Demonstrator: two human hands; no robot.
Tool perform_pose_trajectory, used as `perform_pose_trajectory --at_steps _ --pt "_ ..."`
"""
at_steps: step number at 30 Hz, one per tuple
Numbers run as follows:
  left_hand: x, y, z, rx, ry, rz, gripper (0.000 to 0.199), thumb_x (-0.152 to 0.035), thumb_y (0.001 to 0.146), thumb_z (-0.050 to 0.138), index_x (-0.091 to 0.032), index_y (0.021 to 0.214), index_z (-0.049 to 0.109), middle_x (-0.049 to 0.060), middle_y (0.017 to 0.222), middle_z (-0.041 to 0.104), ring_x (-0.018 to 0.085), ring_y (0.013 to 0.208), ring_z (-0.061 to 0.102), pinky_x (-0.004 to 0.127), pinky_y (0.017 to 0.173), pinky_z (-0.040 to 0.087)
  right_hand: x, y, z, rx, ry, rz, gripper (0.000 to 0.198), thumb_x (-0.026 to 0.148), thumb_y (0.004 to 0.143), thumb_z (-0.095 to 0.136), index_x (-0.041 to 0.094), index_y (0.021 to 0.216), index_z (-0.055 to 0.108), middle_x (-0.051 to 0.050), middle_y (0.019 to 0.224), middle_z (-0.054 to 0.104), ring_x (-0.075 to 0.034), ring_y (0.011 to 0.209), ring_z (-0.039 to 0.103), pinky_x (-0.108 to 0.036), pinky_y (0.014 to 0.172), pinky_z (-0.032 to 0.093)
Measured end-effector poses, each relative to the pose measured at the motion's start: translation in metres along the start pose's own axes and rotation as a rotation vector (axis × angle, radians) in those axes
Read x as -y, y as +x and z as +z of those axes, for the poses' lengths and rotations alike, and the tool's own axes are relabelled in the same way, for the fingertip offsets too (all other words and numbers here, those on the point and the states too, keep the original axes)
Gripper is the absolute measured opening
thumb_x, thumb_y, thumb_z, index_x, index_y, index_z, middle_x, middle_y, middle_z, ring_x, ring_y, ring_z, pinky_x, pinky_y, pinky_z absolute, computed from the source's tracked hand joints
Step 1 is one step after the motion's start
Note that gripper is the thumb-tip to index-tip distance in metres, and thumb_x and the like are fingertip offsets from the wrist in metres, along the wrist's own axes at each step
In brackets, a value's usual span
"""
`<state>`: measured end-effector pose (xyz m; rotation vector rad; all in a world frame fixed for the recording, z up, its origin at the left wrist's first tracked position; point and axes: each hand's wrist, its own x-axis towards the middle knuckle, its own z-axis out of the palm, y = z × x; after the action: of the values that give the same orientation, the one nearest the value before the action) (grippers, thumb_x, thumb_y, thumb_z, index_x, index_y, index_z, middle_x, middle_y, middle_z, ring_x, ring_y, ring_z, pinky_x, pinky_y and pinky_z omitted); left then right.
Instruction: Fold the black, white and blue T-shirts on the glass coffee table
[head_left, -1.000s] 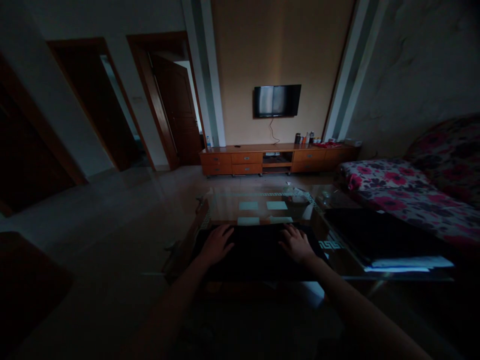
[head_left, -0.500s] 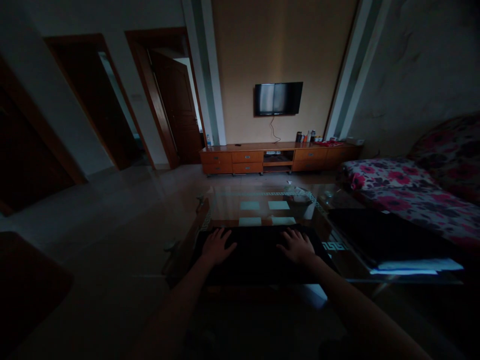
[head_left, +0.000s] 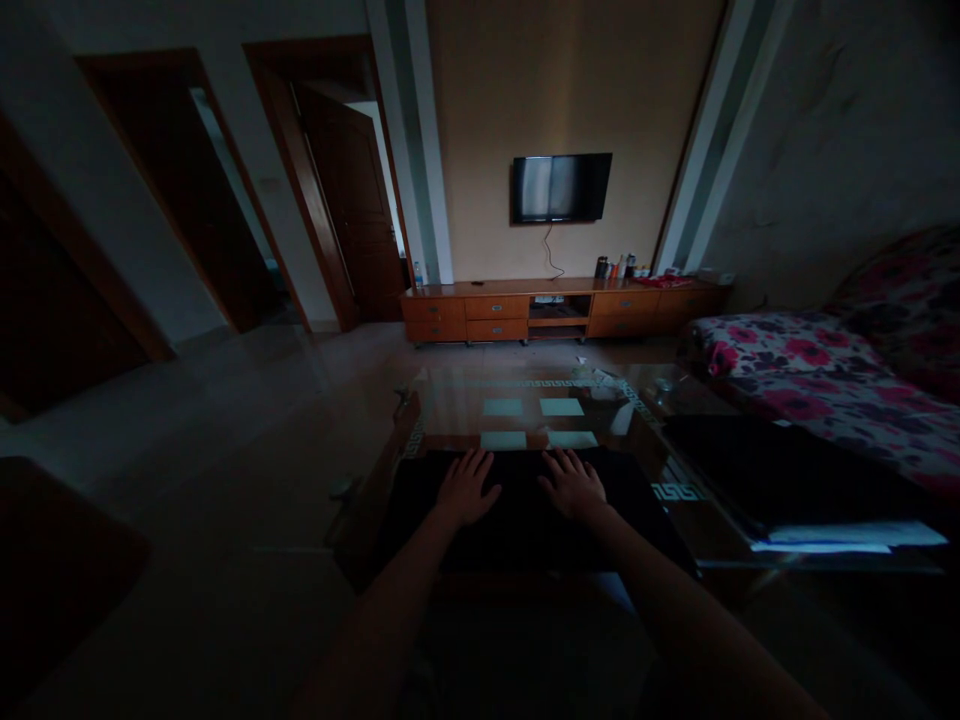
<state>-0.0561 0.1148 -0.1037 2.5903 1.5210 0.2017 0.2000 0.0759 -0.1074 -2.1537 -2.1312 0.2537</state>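
Observation:
A black cloth-like item (head_left: 517,520), probably a garment, lies flat on the glass coffee table (head_left: 450,395); its details are lost in the dark. My left hand (head_left: 466,487) rests on its left half with the fingers spread. On its right half lies my right hand (head_left: 574,484), also flat with fingers apart. Neither hand grips anything. To the right on the same table is a dark stack of folded cloth (head_left: 787,470), with a white and blue layer (head_left: 847,537) showing along its near edge.
A sofa with a floral cover (head_left: 810,350) stands at the right. Beyond the table are a low wooden TV cabinet (head_left: 495,308) with bottles on top and a wall television (head_left: 561,188). A dark rounded object (head_left: 67,530) is at the left. Small items (head_left: 604,380) lie at the table's far end.
Both hands have slid inward over the black cloth, the left one to the right and the right one to the left, so they are closer together. The camera view has shifted slightly.

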Motion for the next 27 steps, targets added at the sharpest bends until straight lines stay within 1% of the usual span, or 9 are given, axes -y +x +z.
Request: perform_pose_trajectory --at_steps 3,5,8,11,14,16,19,22,27 --pt "-0.008 0.005 -0.002 -0.018 0.004 0.020 0.070 -0.060 0.096 0.040 -0.021 0.155 0.038 0.012 0.162 0.036 0.034 0.151 0.026 0.053 0.124 0.016 0.017 0.003 -0.004 -0.091 0.000 0.084 0.065 0.057 0.100 0.029 0.019 0.150 0.045 -0.018 0.157 0.039 -0.037 0.146 0.030 -0.059 0.116 0.019" --pt "-0.018 0.011 -0.001 -0.067 0.002 0.070 0.064 -0.055 0.099 0.037 -0.019 0.152 0.042 0.013 0.158 0.043 0.032 0.147 0.034 0.050 0.124 0.017 0.030 0.007 -0.004 -0.147 0.012 0.101 0.066 0.057 0.100 0.029 0.014 0.146 0.048 -0.023 0.151 0.045 -0.038 0.143 0.035 -0.058 0.117 0.016" --pt "-0.031 0.020 0.007 -0.112 -0.013 0.165 0.060 -0.044 0.100 0.036 -0.020 0.155 0.038 0.011 0.160 0.039 0.027 0.148 0.033 0.046 0.125 0.017 0.046 0.016 0.002 -0.186 0.032 -0.027 0.063 0.052 0.102 0.024 0.013 0.146 0.047 -0.020 0.158 0.038 -0.033 0.149 0.027 -0.052 0.122 0.008" --pt "-0.035 0.027 0.020 -0.076 -0.030 0.170 0.066 -0.040 0.098 0.038 -0.016 0.159 0.029 0.011 0.166 0.028 0.026 0.153 0.024 0.045 0.126 0.016 0.052 0.024 0.013 -0.125 0.056 -0.156 0.062 0.045 0.104 0.019 0.016 0.155 0.037 -0.011 0.167 0.023 -0.025 0.155 0.014 -0.046 0.124 0.006" --pt "-0.032 0.030 0.029 -0.030 -0.037 0.134 0.068 -0.041 0.098 0.037 -0.014 0.159 0.029 0.010 0.166 0.028 0.025 0.154 0.021 0.045 0.126 0.015 0.051 0.030 0.024 -0.041 0.073 -0.171 0.065 0.046 0.104 0.016 0.015 0.160 0.028 -0.010 0.167 0.021 -0.024 0.156 0.012 -0.044 0.125 0.007" --pt "-0.029 0.030 0.032 -0.023 -0.037 0.135 0.067 -0.043 0.098 0.036 -0.016 0.159 0.029 0.009 0.166 0.028 0.025 0.154 0.021 0.044 0.126 0.015 0.048 0.033 0.029 -0.029 0.073 -0.173 0.069 0.050 0.104 0.015 0.014 0.161 0.026 -0.010 0.168 0.019 -0.024 0.156 0.011 -0.044 0.125 0.005" --pt "-0.024 0.029 0.029 -0.027 -0.036 0.122 0.072 -0.053 0.097 0.038 -0.019 0.160 0.028 0.009 0.166 0.027 0.026 0.154 0.020 0.046 0.126 0.016 0.041 0.034 0.029 -0.021 0.076 -0.171 0.077 0.058 0.102 0.013 0.010 0.161 0.024 -0.012 0.168 0.014 -0.024 0.156 0.009 -0.042 0.126 0.006" --pt "-0.015 0.024 0.023 -0.045 -0.024 0.049 0.083 -0.068 0.094 0.037 -0.019 0.160 0.026 0.010 0.167 0.026 0.028 0.155 0.019 0.047 0.125 0.016 0.021 0.030 0.025 -0.006 0.060 -0.150 0.082 0.062 0.101 0.014 0.006 0.161 0.021 -0.013 0.168 0.011 -0.023 0.156 0.007 -0.040 0.126 0.006" --pt "0.017 0.013 0.011 -0.072 0.015 -0.138 0.085 -0.071 0.094 0.032 -0.017 0.159 0.027 0.014 0.166 0.027 0.030 0.154 0.020 0.047 0.124 0.018 -0.045 0.017 0.016 -0.062 0.006 -0.021 0.081 0.062 0.100 0.019 0.008 0.161 0.021 -0.012 0.168 0.015 -0.023 0.156 0.010 -0.040 0.126 0.010"
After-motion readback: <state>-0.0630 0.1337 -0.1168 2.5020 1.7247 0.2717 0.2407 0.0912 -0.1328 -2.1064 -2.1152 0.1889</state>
